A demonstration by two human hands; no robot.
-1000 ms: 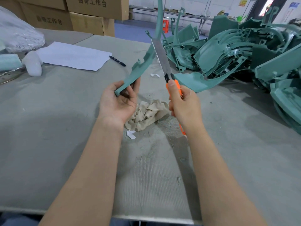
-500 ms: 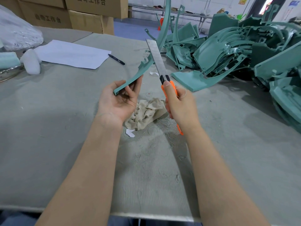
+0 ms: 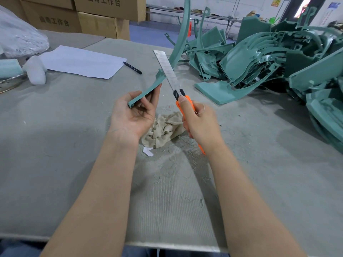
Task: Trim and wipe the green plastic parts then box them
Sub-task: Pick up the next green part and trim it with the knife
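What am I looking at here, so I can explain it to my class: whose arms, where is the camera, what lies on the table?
There is no machine: these are a person's two bare arms, filmed by one wide-angle camera worn on the head, looking forward and down. The left hand holds one end of a long curved green part. The right hand grips an orange utility knife, its blade extended against the part, apparently trimming it. On the grey table lie a crumpled cloth, thin shavings, a white sheet, a pen and a pile of green parts.
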